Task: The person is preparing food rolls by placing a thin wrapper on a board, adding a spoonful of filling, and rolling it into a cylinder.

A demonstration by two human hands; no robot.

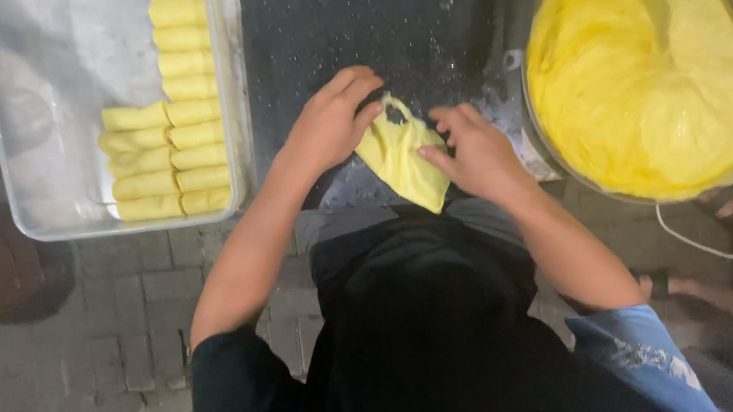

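Far left sat a clear rectangular plastic tray (6, 165) holding rows of rolled yellow crepes (171, 143). On the dark griddle plate (317, 27), the left hand (325, 126) and right hand (475, 149) pinched a thin yellow crepe sheet (402, 160) between them, fingers curled onto its edges (partly folded). Right: round metal bowl (545, 144) of yellow batter (653, 79), well apart.
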